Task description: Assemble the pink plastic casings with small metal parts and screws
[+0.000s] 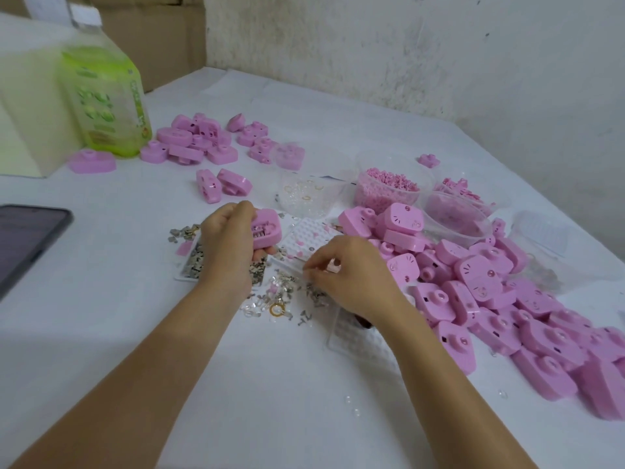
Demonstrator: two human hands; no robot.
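Your left hand (230, 242) grips the pink casing (268, 228): hold it level. Your right hand (351, 270) bunches its fingers over the metal parts (316, 294); grasp unconfirmed. Lift one only.

A pink casing (268, 227), open side showing, is tilting above scattered small metal parts (285, 291), beside a heap of pink casings (490, 299).

The white table (84, 316) bears a green bottle (105, 103); right of the bottle, pink casings (192, 140); nearer, a phone (27, 238).
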